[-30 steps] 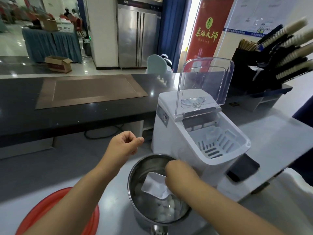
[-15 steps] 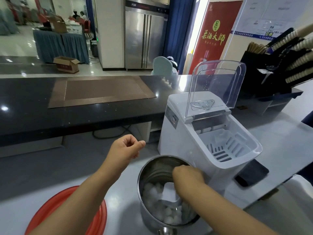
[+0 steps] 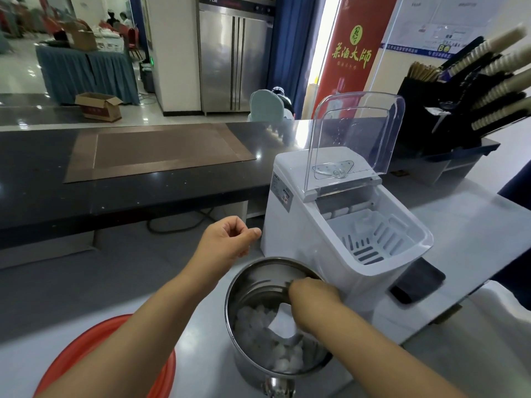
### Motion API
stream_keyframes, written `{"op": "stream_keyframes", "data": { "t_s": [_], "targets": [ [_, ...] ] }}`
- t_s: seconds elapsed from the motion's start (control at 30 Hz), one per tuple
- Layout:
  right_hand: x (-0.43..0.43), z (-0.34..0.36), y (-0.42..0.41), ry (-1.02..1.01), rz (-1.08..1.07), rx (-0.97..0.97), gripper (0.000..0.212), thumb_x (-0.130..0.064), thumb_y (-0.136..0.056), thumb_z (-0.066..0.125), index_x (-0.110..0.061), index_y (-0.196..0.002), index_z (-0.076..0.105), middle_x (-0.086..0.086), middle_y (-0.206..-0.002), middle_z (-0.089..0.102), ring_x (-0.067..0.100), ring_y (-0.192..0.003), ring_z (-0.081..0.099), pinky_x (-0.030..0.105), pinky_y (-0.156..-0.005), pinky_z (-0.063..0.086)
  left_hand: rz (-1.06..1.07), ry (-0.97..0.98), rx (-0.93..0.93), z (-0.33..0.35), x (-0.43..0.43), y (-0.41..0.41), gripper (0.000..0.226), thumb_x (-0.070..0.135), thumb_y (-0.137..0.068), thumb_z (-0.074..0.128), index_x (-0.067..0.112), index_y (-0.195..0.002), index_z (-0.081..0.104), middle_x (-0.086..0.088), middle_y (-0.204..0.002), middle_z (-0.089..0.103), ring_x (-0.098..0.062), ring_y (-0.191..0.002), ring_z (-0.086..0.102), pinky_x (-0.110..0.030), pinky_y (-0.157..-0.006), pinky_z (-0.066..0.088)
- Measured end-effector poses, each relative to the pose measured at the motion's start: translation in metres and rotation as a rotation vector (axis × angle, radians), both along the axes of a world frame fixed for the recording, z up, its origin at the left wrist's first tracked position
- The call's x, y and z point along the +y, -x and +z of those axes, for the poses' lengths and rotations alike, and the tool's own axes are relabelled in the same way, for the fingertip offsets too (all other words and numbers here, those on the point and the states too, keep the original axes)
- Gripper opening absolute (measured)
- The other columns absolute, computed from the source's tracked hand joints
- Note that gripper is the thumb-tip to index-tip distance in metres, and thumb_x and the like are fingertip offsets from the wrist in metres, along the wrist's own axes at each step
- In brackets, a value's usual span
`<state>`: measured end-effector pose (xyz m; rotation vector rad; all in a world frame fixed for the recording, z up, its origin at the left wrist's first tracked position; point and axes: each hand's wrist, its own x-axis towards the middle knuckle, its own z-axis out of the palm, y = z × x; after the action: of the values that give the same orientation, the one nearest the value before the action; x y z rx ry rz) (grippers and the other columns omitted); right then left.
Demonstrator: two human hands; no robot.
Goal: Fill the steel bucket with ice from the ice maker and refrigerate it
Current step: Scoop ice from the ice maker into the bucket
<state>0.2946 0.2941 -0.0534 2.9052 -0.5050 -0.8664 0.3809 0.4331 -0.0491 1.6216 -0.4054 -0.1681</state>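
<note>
The steel bucket (image 3: 258, 285) stands on the grey counter, just in front of the white ice maker (image 3: 304, 231). Ice cubes (image 3: 258, 331) cover its bottom. My right hand (image 3: 313, 300) reaches into the bucket and grips a white plastic scoop (image 3: 283, 320), tipped down onto the ice. My left hand (image 3: 227, 242) hovers above the counter to the left of the bucket, fingers loosely curled, holding nothing. The ice maker's clear lid (image 3: 356, 133) stands up and its white basket (image 3: 373, 237) looks empty.
A red basin (image 3: 100, 354) sits at the lower left. A black phone (image 3: 416, 282) lies right of the ice maker. A dark raised counter (image 3: 129, 179) runs behind, a black cup rack (image 3: 471, 90) stands at far right, and a steel refrigerator (image 3: 235, 58) is in the background.
My right hand has tipped the scoop from level to pointing down, and ice has dropped into the bucket. My left hand has kept its place.
</note>
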Motion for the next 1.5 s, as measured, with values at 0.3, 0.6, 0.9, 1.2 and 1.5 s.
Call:
{"op": "stream_keyframes", "data": {
  "t_s": [0.3, 0.6, 0.9, 1.2, 1.5],
  "targets": [
    [0.002, 0.020, -0.001, -0.096, -0.008, 0.001, 0.039, -0.009, -0.089, 0.059, -0.004, -0.127, 0.055, 0.014, -0.135, 0.052, 0.033, -0.123, 0.051, 0.040, -0.097, 0.043, -0.036, 0.037, 0.011, -0.003, -0.019, -0.004, 0.024, 0.014, -0.084, 0.067, 0.007, -0.066, 0.052, 0.001, -0.051, 0.052, -0.010, -0.051, 0.049, -0.016, -0.051, 0.045],
    [-0.011, 0.035, 0.006, -0.286, 0.014, -0.536, 0.020, -0.024, -0.089, 0.054, -0.016, -0.098, 0.071, 0.007, -0.095, 0.069, 0.025, -0.089, 0.064, 0.031, -0.076, 0.052, -0.073, 0.043, -0.018, 0.001, -0.034, -0.012, 0.023, 0.018, -0.085, 0.066, 0.009, -0.067, 0.054, -0.001, -0.054, 0.055, -0.008, -0.051, 0.051, -0.014, -0.052, 0.047],
    [-0.061, 0.073, 0.002, -0.667, -0.136, -0.931, 0.015, -0.023, -0.086, 0.060, -0.026, -0.074, 0.069, -0.004, -0.061, 0.067, 0.009, -0.050, 0.066, 0.029, -0.056, 0.058, -0.138, 0.094, -0.099, 0.027, -0.068, -0.006, 0.022, 0.023, -0.082, 0.068, 0.017, -0.065, 0.055, 0.003, -0.056, 0.056, -0.008, -0.053, 0.052, -0.016, -0.055, 0.047],
    [-0.157, 0.097, 0.012, -0.888, -0.252, -1.053, 0.015, -0.019, -0.086, 0.064, -0.021, -0.073, 0.070, -0.001, -0.059, 0.069, 0.011, -0.047, 0.064, 0.020, -0.042, 0.045, -0.199, 0.136, -0.169, 0.064, -0.147, 0.024, 0.031, 0.031, -0.092, 0.055, 0.029, -0.061, 0.060, 0.006, -0.056, 0.058, -0.007, -0.054, 0.054, -0.016, -0.054, 0.046],
    [-0.306, 0.097, 0.049, -1.008, -0.375, -1.064, 0.010, -0.013, -0.084, 0.065, -0.010, -0.076, 0.071, 0.011, -0.059, 0.069, 0.015, -0.046, 0.061, 0.019, -0.038, 0.042, -0.202, 0.087, -0.176, 0.076, -0.284, 0.086, 0.027, 0.021, -0.093, 0.051, 0.015, -0.068, 0.058, 0.003, -0.055, 0.061, -0.009, -0.054, 0.057, -0.019, -0.056, 0.049]
  ]
}}
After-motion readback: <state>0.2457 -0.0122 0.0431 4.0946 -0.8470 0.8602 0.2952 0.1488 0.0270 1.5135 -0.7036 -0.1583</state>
